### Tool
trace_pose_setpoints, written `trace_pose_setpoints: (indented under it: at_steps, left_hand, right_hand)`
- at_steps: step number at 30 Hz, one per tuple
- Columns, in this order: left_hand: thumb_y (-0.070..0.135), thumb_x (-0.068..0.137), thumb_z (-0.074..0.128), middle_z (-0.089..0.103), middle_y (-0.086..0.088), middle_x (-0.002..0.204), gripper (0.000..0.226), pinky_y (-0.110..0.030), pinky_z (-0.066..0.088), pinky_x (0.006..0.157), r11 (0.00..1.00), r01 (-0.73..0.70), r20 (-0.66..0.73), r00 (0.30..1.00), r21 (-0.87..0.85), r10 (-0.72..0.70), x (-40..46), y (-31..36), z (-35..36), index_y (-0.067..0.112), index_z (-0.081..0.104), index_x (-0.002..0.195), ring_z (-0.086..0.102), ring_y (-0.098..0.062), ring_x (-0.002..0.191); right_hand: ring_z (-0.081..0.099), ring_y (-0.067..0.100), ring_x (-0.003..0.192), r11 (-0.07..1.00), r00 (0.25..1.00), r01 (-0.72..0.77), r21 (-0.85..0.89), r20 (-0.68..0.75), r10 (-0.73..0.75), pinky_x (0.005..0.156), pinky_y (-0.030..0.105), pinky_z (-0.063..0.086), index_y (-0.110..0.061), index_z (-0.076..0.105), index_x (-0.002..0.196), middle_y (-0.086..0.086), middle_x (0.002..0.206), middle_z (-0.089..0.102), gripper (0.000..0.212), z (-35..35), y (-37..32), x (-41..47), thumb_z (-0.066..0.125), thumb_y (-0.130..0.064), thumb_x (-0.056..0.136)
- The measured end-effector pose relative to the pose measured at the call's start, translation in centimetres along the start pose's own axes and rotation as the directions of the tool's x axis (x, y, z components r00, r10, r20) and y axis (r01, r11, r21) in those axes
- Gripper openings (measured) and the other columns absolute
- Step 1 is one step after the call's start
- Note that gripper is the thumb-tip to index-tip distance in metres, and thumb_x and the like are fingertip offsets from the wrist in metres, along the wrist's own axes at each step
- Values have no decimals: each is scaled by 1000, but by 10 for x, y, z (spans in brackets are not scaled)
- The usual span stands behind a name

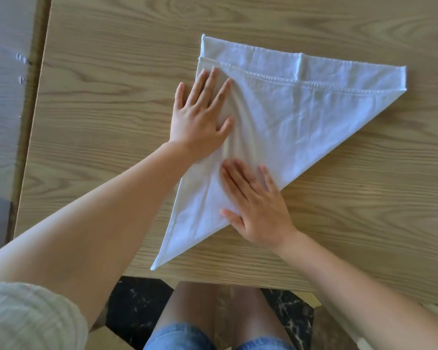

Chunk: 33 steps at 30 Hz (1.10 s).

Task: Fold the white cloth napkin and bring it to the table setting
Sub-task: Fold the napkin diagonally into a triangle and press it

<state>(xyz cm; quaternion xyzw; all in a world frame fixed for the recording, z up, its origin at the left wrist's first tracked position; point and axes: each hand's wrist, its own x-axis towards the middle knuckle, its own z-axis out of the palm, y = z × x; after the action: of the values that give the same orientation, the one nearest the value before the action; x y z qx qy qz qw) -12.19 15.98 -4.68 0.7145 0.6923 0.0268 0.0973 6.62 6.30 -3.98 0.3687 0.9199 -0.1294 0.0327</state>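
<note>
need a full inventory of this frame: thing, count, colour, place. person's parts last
napkin: one, white, folded into a triangle, flat on the table, one tip near the table's near edge
table: one, light wood grain, fills most of the view
floor: dark marbled patch below the table's near edge
pale surface: grey-white, past the table's left edge; cannot tell what it is
shorts: blue denim, bottom centre
sleeve: one, pale, bottom left
left hand: fingers straight, flat on the napkin's left part
right hand: fingers straight, flat on the napkin nearer its lower tip
</note>
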Motion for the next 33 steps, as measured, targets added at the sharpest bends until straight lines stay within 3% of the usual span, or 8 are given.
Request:
trace_pose_setpoints:
  at_steps: [3,6,9,14,21,28,31,33]
  left_hand:
    - [56,91,28,2,-3,159,68,-49,-4,114,1000,10,40,999,-5,-10,-2,0,-8,26,8,149,-1,-15,145]
    - [51,94,24,10,-7,158,66,-49,-8,112,999,30,-128,991,28,-26,-20,11,-17,17,11,149,7,-17,145]
    - [39,94,28,21,-8,156,60,-49,-1,114,994,92,-221,970,-66,-105,-56,61,-6,11,20,147,17,-17,143]
    - [31,94,32,28,-4,153,53,-50,17,114,984,98,-69,992,-151,-109,-111,105,23,18,31,145,22,-19,142]
    - [38,93,32,17,-3,155,57,-38,9,116,975,208,-21,977,-83,-211,-176,54,26,23,25,147,13,-16,144]
    - [48,94,23,18,-6,156,62,-51,2,114,974,214,68,975,-68,-210,-219,44,11,18,23,147,11,-16,144]
    - [43,94,26,18,-5,155,61,-60,-4,110,980,121,-68,989,-159,-133,-177,29,-13,14,21,147,10,-17,144]
    - [36,92,36,23,-6,153,60,-62,2,109,987,45,-172,983,-156,-72,-108,20,-35,10,26,145,16,-17,143]
  right_hand:
    - [3,17,144,987,990,-91,131,-92,103,116,47,0,-13,9,148,5,157,6,61,-15,19,7,21,-44,96]
    - [5,18,144,963,945,-248,105,-192,265,114,48,-1,-16,9,148,7,157,11,56,-32,57,41,19,-39,98]
    - [3,18,145,953,945,-302,41,-119,304,114,50,-3,-19,8,149,5,158,8,54,-33,80,67,22,-34,98]
    - [10,20,144,953,944,-303,-2,-136,299,113,52,4,-19,16,148,4,157,15,55,-20,86,69,25,-32,95]
    - [11,21,144,961,952,-277,-6,-141,273,113,54,7,-20,15,148,4,157,15,56,-18,90,69,24,-33,94]
    - [7,20,145,960,957,-267,80,-99,274,113,52,2,-20,12,148,4,158,10,58,-26,87,68,26,-38,94]
    - [3,16,144,942,940,-252,224,-175,293,113,52,0,-22,7,148,3,158,6,59,-39,101,68,29,-36,95]
    - [7,18,144,936,903,-292,195,-267,337,112,55,3,-20,10,148,5,158,10,61,-55,131,71,37,-27,94]
